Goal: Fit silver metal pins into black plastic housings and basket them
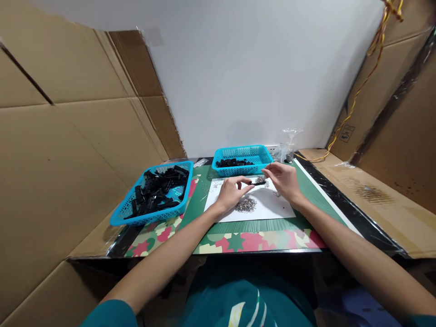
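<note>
My left hand (231,193) pinches one end of a small, slim black part (260,183) between thumb and fingertips, above a white sheet (269,211). Just up and to the right, my right hand (284,179) is closed in a pinch; whatever lies between its fingertips is too small to make out. Below the left fingers, a heap of tiny metal pieces (246,205) is spread on the sheet. A smaller pile of tiny metal pieces (260,180) shows behind the black part.
A blue basket (185,200) full of black parts (155,193) stands at the left. Behind the sheet is another blue basket (238,171) with small black pieces. Clear plastic bags (284,152) lie at the back right. Cardboard walls (85,136) flank the table, and a yellow cord (357,93) hangs at right.
</note>
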Tool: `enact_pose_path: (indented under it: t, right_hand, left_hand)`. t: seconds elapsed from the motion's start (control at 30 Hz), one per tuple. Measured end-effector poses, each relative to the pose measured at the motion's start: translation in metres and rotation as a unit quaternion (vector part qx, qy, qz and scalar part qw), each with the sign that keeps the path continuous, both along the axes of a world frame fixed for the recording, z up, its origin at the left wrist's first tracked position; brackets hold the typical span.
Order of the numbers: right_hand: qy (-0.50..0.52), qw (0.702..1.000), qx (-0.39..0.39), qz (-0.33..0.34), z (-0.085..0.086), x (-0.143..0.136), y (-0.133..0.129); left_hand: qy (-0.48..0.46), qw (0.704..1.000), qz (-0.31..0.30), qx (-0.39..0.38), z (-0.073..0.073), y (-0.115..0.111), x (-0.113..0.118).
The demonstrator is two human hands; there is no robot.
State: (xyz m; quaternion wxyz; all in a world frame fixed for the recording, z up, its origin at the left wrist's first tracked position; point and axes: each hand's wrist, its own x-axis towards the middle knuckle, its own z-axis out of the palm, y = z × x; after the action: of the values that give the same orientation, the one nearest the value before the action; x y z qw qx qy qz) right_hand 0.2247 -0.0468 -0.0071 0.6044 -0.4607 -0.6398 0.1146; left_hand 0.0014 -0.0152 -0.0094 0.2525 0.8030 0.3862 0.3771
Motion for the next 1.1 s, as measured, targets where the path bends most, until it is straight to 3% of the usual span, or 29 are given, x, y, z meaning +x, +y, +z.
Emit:
enact_pose_path:
  t: [0.1, 0.2, 0.37, 0.47, 0.57, 0.67, 0.83, 1.1]
  right_hand:
    - [-0.061, 0.995, 0.050, -0.069, 0.000, 0.018, 0.004]
    - [-0.097, 0.989, 0.056, -0.092, -0.003, 0.031, 0.007]
    - [-0.114, 0.988, 0.044, -0.099, -0.010, 0.039, 0.013]
    - [-0.129, 0.987, 0.026, -0.089, -0.013, 0.038, 0.014]
    - [-0.158, 0.984, 0.003, -0.076, -0.014, 0.036, 0.012]
    - [-0.175, 0.981, -0.025, -0.074, -0.012, 0.035, 0.012]
    - [-0.187, 0.976, -0.084, -0.070, -0.008, 0.043, 0.015]
    - [-0.208, 0.961, -0.177, 0.050, -0.010, 0.049, 0.020]
  left_hand:
    - [-0.031, 0.998, 0.031, 0.036, 0.009, 0.001, -0.002]
    - [-0.041, 0.995, 0.063, 0.067, 0.029, 0.011, -0.003]
    - [0.002, 0.990, 0.114, 0.079, 0.081, 0.051, -0.001]
    - [0.068, 0.984, 0.152, 0.057, 0.100, 0.082, 0.001]
    - [0.162, 0.975, 0.149, 0.015, 0.099, 0.106, 0.004]
    - [0.198, 0.970, 0.139, -0.001, 0.087, 0.119, 0.007]
    - [0.207, 0.972, 0.108, -0.002, 0.070, 0.130, 0.007]
    - [0.214, 0.975, 0.054, -0.015, 0.064, 0.134, 0.004]
